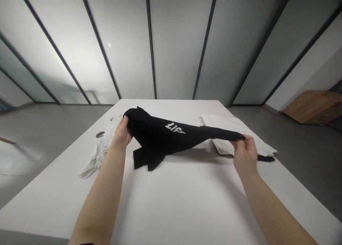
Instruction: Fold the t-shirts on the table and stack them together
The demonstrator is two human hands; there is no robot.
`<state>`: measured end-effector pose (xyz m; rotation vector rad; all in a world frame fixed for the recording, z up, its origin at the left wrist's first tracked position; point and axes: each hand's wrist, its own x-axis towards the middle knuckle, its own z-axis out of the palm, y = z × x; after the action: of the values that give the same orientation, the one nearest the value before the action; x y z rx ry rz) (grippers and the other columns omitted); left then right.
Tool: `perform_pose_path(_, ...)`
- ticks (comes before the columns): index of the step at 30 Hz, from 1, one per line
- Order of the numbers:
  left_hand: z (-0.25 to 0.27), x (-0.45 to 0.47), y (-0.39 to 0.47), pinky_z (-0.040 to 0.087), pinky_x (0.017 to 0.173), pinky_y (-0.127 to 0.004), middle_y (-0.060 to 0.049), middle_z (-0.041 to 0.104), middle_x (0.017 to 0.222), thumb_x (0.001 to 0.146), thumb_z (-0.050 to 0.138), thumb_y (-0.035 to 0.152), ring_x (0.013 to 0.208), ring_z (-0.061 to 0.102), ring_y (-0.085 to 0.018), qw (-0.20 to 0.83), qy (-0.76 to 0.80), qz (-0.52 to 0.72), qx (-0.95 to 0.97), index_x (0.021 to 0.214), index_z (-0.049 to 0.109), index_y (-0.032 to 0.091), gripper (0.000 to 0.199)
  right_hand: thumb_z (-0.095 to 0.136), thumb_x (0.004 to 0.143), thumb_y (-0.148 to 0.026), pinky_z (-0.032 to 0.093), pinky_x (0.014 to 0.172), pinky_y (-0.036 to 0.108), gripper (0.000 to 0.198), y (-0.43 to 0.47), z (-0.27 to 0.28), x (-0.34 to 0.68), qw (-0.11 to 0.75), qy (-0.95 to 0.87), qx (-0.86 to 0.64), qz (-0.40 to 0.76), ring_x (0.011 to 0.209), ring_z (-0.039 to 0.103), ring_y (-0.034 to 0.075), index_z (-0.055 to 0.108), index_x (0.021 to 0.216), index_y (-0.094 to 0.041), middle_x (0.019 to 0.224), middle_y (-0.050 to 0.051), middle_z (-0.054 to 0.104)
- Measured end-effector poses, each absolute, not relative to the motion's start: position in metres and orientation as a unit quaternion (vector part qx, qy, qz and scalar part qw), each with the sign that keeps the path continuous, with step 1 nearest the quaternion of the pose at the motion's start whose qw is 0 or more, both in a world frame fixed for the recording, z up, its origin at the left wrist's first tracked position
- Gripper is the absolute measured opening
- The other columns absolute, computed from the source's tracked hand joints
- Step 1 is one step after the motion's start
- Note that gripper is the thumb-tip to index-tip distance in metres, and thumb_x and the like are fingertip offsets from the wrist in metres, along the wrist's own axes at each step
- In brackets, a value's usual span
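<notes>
A black garment with white lettering [152, 131], most likely a shirt, is stretched sideways above the table between my two hands. My left hand [123, 133] is closed on its bunched left end. At the other end, my right hand [244, 150] pinches a narrow, pulled-out corner between thumb and fingers. Below the left part, a loose flap of the cloth hangs down toward the tabletop. The garment's exact kind is hard to make out because it is folded and gathered.
Crumpled white cloth [97, 156] lies at the table's left edge, by a round hole [100, 134]. To the right, a flat white folded cloth pile [227, 122] has a dark piece [265, 159] under it. The white table [171, 202] faces frosted glass panels; a wooden cabinet [312, 108] stands far right.
</notes>
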<state>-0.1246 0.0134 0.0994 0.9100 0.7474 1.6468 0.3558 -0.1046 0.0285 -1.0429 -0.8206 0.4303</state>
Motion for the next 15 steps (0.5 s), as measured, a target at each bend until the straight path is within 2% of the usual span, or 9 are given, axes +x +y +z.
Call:
perform_pose_path(2,0.098,-0.128,0.004,0.060,0.097,-0.037,-0.006,0.081,0.107,0.086,0.080,0.045,0.112,0.074,-0.029,0.596,0.300,0.604,0.435,0.109,0.075,0.022,0.033,0.070,0.089,-0.061,0.058,0.097,0.041,0.038,-0.103,0.024,0.350,0.764,-0.368,-0.473,0.240,0.095,0.072,0.020,0.063,0.102,-0.027,0.097,-0.002,0.073)
perform_pose_path(3,0.097,-0.128,-0.001,0.060,0.094,-0.037,-0.007,0.081,0.103,0.082,0.084,0.045,0.109,0.075,-0.031,0.627,0.304,0.536,0.477,0.106,0.076,0.021,0.035,0.066,0.091,-0.066,0.059,0.096,0.042,0.041,-0.103,0.021,0.345,0.733,-0.387,-0.488,0.273,0.096,0.073,0.022,0.064,0.104,-0.027,0.099,0.000,0.074)
perform_pose_path(5,0.095,-0.123,-0.007,0.060,0.087,-0.035,-0.010,0.081,0.100,0.076,0.088,0.047,0.104,0.076,-0.031,0.662,0.325,0.363,0.569,0.101,0.077,0.019,0.040,0.061,0.092,-0.071,0.060,0.097,0.046,0.048,-0.107,0.016,0.335,0.622,-0.466,-0.531,0.337,0.104,0.074,0.026,0.068,0.110,-0.028,0.108,0.004,0.077)
perform_pose_path(7,0.094,-0.110,-0.011,0.059,0.084,-0.033,-0.014,0.080,0.111,0.078,0.085,0.058,0.110,0.073,-0.031,0.649,0.365,0.200,0.637,0.105,0.076,0.019,0.049,0.066,0.091,-0.067,0.057,0.104,0.049,0.050,-0.113,0.011,0.325,0.488,-0.566,-0.563,0.352,0.117,0.071,0.031,0.070,0.120,-0.027,0.121,0.009,0.077)
perform_pose_path(9,0.092,-0.091,-0.014,0.059,0.082,-0.034,-0.016,0.074,0.128,0.084,0.072,0.073,0.117,0.070,-0.032,0.594,0.433,0.123,0.667,0.120,0.072,0.021,0.063,0.077,0.084,-0.058,0.050,0.114,0.055,0.056,-0.119,0.008,0.317,0.380,-0.656,-0.568,0.320,0.131,0.064,0.037,0.069,0.129,-0.026,0.136,0.013,0.072)
perform_pose_path(11,0.087,-0.069,-0.017,0.058,0.085,-0.036,-0.018,0.068,0.139,0.087,0.062,0.079,0.122,0.068,-0.034,0.504,0.507,0.145,0.684,0.142,0.059,0.024,0.078,0.084,0.078,-0.051,0.040,0.122,0.061,0.066,-0.121,0.004,0.313,0.317,-0.716,-0.561,0.269,0.142,0.054,0.042,0.068,0.136,-0.023,0.150,0.017,0.063)
perform_pose_path(13,0.078,-0.048,-0.020,0.055,0.095,-0.041,-0.021,0.062,0.146,0.086,0.065,0.077,0.128,0.064,-0.037,0.392,0.556,0.166,0.714,0.157,0.043,0.023,0.091,0.085,0.077,-0.049,0.034,0.125,0.065,0.070,-0.120,-0.001,0.313,0.289,-0.745,-0.557,0.227,0.149,0.046,0.044,0.067,0.138,-0.021,0.158,0.019,0.055)
perform_pose_path(15,0.068,-0.032,-0.025,0.050,0.105,-0.046,-0.024,0.059,0.147,0.082,0.075,0.068,0.135,0.058,-0.041,0.282,0.577,0.134,0.755,0.157,0.043,0.019,0.095,0.082,0.080,-0.047,0.035,0.124,0.065,0.065,-0.116,-0.005,0.315,0.281,-0.751,-0.561,0.204,0.149,0.046,0.044,0.068,0.137,-0.021,0.158,0.019,0.055)
